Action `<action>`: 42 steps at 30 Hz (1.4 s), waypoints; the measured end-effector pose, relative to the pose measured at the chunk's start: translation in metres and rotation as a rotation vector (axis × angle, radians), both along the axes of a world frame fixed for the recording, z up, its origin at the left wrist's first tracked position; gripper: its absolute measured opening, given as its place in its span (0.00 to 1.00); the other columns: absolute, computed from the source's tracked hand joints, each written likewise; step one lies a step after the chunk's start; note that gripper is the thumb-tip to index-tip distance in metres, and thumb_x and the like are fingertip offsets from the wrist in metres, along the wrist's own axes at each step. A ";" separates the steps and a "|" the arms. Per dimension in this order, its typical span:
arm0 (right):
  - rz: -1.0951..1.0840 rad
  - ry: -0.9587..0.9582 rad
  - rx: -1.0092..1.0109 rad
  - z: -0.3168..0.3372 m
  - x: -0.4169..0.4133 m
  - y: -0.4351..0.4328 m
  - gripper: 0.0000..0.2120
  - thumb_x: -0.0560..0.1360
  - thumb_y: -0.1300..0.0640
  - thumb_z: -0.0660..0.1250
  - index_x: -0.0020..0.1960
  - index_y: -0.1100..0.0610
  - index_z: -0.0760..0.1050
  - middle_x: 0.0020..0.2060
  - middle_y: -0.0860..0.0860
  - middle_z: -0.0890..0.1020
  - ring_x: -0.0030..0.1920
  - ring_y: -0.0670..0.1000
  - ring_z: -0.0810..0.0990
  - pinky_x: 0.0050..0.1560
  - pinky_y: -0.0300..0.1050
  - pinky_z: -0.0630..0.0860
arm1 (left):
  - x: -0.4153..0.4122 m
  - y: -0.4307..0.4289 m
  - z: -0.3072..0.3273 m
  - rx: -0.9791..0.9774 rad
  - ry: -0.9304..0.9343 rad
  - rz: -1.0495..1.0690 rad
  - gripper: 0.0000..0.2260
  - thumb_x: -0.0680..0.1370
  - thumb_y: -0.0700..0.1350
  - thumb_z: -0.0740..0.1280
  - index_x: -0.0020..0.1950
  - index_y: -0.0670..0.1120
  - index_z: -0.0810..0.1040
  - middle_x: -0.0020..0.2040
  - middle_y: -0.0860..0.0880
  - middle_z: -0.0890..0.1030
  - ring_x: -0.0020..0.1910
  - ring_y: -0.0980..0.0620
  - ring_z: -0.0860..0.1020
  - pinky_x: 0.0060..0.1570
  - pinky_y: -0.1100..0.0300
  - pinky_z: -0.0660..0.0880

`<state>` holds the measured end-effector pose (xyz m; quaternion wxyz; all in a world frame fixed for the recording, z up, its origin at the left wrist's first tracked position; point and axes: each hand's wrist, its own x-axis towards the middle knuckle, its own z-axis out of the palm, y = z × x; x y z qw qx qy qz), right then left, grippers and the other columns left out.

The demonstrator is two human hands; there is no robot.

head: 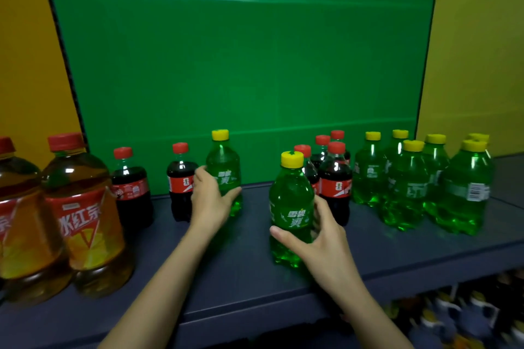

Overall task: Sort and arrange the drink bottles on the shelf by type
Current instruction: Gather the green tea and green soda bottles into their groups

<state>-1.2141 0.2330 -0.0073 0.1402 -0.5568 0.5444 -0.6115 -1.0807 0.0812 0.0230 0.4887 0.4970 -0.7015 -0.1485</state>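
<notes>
My left hand (209, 201) wraps a green soda bottle (224, 167) with a yellow cap, upright at mid shelf. My right hand (320, 244) grips a second green bottle (289, 207) nearer the front edge. Two dark cola bottles with red caps (131, 187) (180, 184) stand left of my left hand. A cluster of several cola bottles (336, 184) stands just behind my right hand. Several green bottles (411, 187) are grouped at the right. Two large iced tea bottles (85, 221) (19, 224) stand at the far left.
The dark blue shelf (241, 272) has a green back panel (241, 65) and yellow side walls (476, 65). Bare shelf surface lies between the two held bottles and along the front. A lower shelf with blurred bottles (453, 320) shows at bottom right.
</notes>
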 end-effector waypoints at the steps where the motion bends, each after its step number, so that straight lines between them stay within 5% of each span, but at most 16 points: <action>1: 0.007 -0.008 -0.003 0.002 -0.008 0.008 0.29 0.63 0.52 0.77 0.60 0.45 0.70 0.51 0.40 0.82 0.53 0.38 0.79 0.56 0.39 0.75 | 0.005 0.008 0.005 -0.040 0.024 -0.004 0.32 0.69 0.43 0.74 0.64 0.34 0.61 0.63 0.36 0.70 0.62 0.38 0.71 0.60 0.49 0.69; 6: -0.016 -0.021 -0.032 0.014 -0.059 0.044 0.31 0.57 0.46 0.75 0.58 0.49 0.71 0.49 0.39 0.82 0.49 0.35 0.80 0.47 0.26 0.73 | 0.011 0.068 0.015 -0.074 0.179 -0.170 0.34 0.63 0.54 0.77 0.61 0.49 0.62 0.58 0.44 0.77 0.56 0.45 0.78 0.58 0.45 0.74; 8: -0.080 -0.007 -0.024 0.016 -0.082 0.055 0.33 0.55 0.43 0.73 0.58 0.46 0.70 0.51 0.38 0.80 0.51 0.33 0.78 0.49 0.25 0.71 | -0.006 0.099 0.017 -0.052 0.206 -0.253 0.34 0.60 0.56 0.74 0.61 0.50 0.63 0.55 0.49 0.78 0.52 0.52 0.80 0.56 0.51 0.76; 11: -0.178 0.015 0.016 0.014 -0.120 0.069 0.39 0.55 0.42 0.73 0.64 0.51 0.68 0.57 0.46 0.78 0.58 0.42 0.76 0.56 0.35 0.70 | -0.049 0.132 0.012 -0.022 0.214 -0.360 0.31 0.60 0.54 0.73 0.60 0.51 0.65 0.52 0.56 0.77 0.48 0.60 0.79 0.50 0.61 0.77; 14: -0.244 0.022 0.039 0.010 -0.154 0.078 0.41 0.57 0.44 0.73 0.66 0.55 0.66 0.60 0.48 0.76 0.60 0.46 0.73 0.57 0.38 0.68 | -0.096 0.141 -0.003 -0.012 0.209 -0.440 0.29 0.65 0.49 0.76 0.61 0.50 0.66 0.54 0.54 0.79 0.51 0.62 0.79 0.52 0.65 0.76; 19: -0.276 -0.020 0.082 -0.003 -0.196 0.078 0.40 0.63 0.51 0.75 0.70 0.53 0.60 0.64 0.51 0.70 0.67 0.50 0.67 0.59 0.39 0.63 | -0.164 0.142 -0.028 0.009 0.139 -0.447 0.35 0.63 0.63 0.70 0.65 0.53 0.63 0.61 0.54 0.76 0.59 0.56 0.76 0.58 0.52 0.75; 26: -0.280 0.083 0.093 -0.008 -0.214 0.065 0.38 0.65 0.50 0.74 0.68 0.56 0.60 0.68 0.59 0.68 0.69 0.55 0.67 0.64 0.44 0.65 | -0.211 0.133 -0.043 -0.015 0.109 -0.332 0.34 0.70 0.52 0.73 0.70 0.47 0.61 0.66 0.50 0.72 0.52 0.52 0.77 0.58 0.55 0.74; 34: -0.342 0.213 0.126 -0.013 -0.207 0.047 0.41 0.69 0.42 0.66 0.74 0.58 0.52 0.70 0.59 0.67 0.67 0.59 0.68 0.63 0.51 0.67 | -0.233 0.125 -0.043 0.001 0.006 -0.249 0.36 0.74 0.51 0.68 0.75 0.44 0.53 0.75 0.49 0.60 0.72 0.51 0.62 0.60 0.72 0.56; 42: -0.279 0.304 0.293 -0.013 -0.210 0.051 0.41 0.73 0.43 0.62 0.75 0.60 0.45 0.70 0.59 0.67 0.66 0.59 0.70 0.62 0.51 0.68 | -0.223 0.132 -0.043 0.029 -0.075 -0.268 0.30 0.75 0.50 0.67 0.73 0.46 0.59 0.69 0.51 0.69 0.68 0.53 0.67 0.67 0.61 0.63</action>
